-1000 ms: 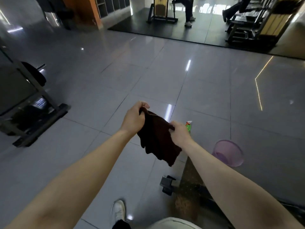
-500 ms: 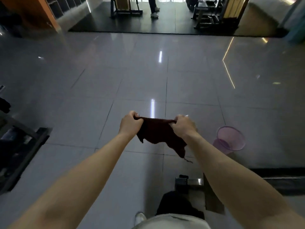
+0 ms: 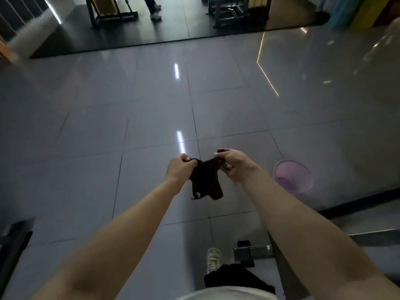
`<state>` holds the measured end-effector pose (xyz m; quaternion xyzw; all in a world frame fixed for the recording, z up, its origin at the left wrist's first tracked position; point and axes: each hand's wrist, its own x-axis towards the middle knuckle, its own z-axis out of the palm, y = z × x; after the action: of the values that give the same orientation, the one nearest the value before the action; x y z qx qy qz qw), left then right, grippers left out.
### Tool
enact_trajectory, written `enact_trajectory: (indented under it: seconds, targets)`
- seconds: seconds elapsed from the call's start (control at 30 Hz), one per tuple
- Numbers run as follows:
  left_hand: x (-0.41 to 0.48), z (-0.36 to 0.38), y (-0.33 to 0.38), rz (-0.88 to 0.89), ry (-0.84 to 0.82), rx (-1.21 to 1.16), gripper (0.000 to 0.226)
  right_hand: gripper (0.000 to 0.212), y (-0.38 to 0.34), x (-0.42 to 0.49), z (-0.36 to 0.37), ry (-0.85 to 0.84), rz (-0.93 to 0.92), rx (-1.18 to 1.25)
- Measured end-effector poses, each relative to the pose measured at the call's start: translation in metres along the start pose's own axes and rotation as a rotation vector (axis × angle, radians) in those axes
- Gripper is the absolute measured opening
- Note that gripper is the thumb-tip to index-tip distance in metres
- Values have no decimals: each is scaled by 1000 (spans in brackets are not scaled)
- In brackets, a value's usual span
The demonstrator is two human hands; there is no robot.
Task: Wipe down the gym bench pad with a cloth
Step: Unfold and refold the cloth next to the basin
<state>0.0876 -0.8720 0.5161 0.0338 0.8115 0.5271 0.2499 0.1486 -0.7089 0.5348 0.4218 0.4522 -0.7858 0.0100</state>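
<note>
A small dark maroon cloth [image 3: 207, 180] hangs in the air in front of me, above the grey tiled floor. My left hand [image 3: 180, 168] pinches its left top corner and my right hand [image 3: 234, 165] grips its right top corner, with both arms stretched forward. The cloth sags between the two hands and droops below them. Only a metal foot of the bench frame [image 3: 252, 252] shows at the bottom right, partly behind my right forearm. The bench pad itself is not visible.
A translucent purple bin [image 3: 293, 176] stands on the floor to the right of my hands. My shoe [image 3: 213, 259] is on the tiles at the bottom. Dark gym equipment [image 3: 13, 241] sits at the lower left. Another person's legs [image 3: 152, 7] and machines are far away on a black mat.
My hands have come closer together, so the cloth, stretched flat half a second ago, now bunches and sags. The view has swung right, away from the equipment at the left.
</note>
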Motion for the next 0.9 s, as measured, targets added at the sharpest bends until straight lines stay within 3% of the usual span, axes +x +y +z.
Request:
enact_trajectory:
  seconds: [0.27,0.4,0.47,0.53,0.67,0.8,0.9]
  targets:
    - [71,38,71,132,-269,-241,19,33,-79,61,11,26,-55,292]
    - [102,59,94,206,-388,-226,28,36,-113,81,5,43,-139,388]
    - [117,75,109,257,-328,-149,31,27,-127,89,-1,61,-205,364]
    - [138,92,122,294,-274,-115,18,21,-141,97,-11,115,-277,278]
    - [189,122,148,183,-307,-242,24,28,-165,114,-43,282,-406,48]
    - [228,153,175,48,-485,-340,13,55,-159,140,-75,442,-418,-129]
    - [252,179,192,26,-643,-296,12,39,-156,160,-81,374,-320,-57]
